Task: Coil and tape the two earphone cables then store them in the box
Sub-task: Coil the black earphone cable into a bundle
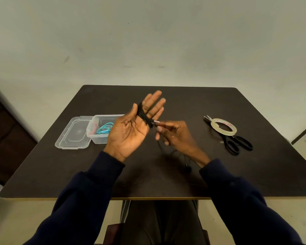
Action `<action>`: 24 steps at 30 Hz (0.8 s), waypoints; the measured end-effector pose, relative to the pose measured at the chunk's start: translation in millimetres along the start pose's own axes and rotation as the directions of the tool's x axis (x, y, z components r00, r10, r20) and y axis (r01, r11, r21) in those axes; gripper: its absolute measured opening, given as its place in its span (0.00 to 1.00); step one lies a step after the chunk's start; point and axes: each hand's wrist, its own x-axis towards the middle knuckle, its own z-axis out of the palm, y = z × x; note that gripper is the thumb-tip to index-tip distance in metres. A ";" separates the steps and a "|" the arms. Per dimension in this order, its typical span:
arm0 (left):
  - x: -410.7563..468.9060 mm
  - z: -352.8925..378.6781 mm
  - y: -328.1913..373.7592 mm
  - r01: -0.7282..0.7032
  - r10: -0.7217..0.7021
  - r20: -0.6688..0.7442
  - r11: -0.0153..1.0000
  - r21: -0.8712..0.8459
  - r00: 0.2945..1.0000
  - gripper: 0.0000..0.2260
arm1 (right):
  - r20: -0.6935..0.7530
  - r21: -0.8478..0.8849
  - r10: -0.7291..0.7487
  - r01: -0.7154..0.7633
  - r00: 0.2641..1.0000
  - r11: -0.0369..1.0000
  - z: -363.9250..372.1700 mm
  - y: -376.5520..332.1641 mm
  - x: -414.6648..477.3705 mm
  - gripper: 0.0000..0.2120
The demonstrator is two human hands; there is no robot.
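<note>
Black cable (144, 115) coiled round straight fingers of the left hand (131, 131).
Right hand (175, 137) pinches its plug; the loose tail fades into the dark table (219, 174). Teal cable (103, 129) lies in the box (95, 139), partly hidden.

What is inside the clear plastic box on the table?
A coiled turquoise earphone cable lies in the box. The left hand covers its right part, so anything there is hidden.

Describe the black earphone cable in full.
The black earphone cable is thin, dark cord, mostly wound in a tight bundle round the straight fingers of the raised left hand. The right hand pinches its silvery plug beside the coil. A loose tail hangs down to the table, where an earbud lies.
</note>
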 end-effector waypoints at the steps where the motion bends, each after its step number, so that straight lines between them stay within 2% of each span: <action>1: 2.2 -0.7 2.9 -0.046 0.047 -0.013 0.998 0.040 0.999 0.21 | 0.034 0.005 0.015 -0.016 0.999 1.000 3.4 1.2 -3.3 0.12; 4: 9.6 -1.2 9.5 -0.137 0.148 -0.068 0.981 0.138 0.987 0.21 | 0.105 -0.053 0.037 -0.032 0.994 0.998 10.7 0.4 -13.4 0.15; 7: 15.7 -10.0 9.5 -0.176 0.213 -0.098 0.940 0.294 0.972 0.21 | 0.154 -0.247 -0.007 0.045 0.988 0.968 14.8 -7.6 -19.2 0.16; 10: 18.3 -21.3 2.9 -0.168 0.246 -0.083 0.836 0.522 0.966 0.21 | 0.231 -0.418 -0.032 0.129 0.973 0.899 8.9 -22.9 -20.8 0.14; 12: 17.4 -23.1 -2.1 -0.128 0.271 -0.072 0.651 0.748 0.960 0.20 | 0.296 -0.498 -0.011 0.164 0.955 0.851 -0.4 -34.3 -18.9 0.13; 14: 12.6 -21.9 -4.7 -0.080 0.291 -0.017 0.321 0.944 0.957 0.19 | 0.311 -0.555 0.004 0.178 0.950 0.813 -10.4 -46.5 -15.7 0.14; 15: 9.7 -21.0 -5.7 -0.062 0.276 0.011 0.177 0.982 0.961 0.18 | 0.304 -0.562 -0.010 0.187 0.953 0.806 -16.2 -51.8 -14.1 0.12; 16: 6.1 -19.6 -6.7 -0.040 0.253 0.019 0.078 0.996 0.967 0.16 | 0.290 -0.568 -0.034 0.200 0.957 0.798 -22.3 -57.0 -12.5 0.10; 18: -0.5 -17.3 -8.9 0.021 0.184 -0.015 -0.033 0.999 0.983 0.16 | 0.264 -0.606 -0.075 0.226 0.962 0.763 -34.1 -66.9 -7.2 0.06; 20: -4.0 -13.9 -12.3 0.069 0.109 -0.060 -0.083 0.994 0.992 0.19 | 0.250 -0.653 -0.089 0.236 0.964 0.720 -43.7 -71.3 1.4 0.03; 22: -3.7 -8.9 -15.5 0.111 0.076 -0.105 -0.082 0.990 0.992 0.20 | 0.230 -0.683 -0.088 0.225 0.969 0.695 -50.7 -69.7 11.2 0.04; 24: -2.3 -1.8 -15.2 0.157 0.045 -0.158 0.020 0.987 0.986 0.21 | 0.214 -0.678 -0.100 0.221 0.972 0.701 -55.8 -66.4 19.9 0.04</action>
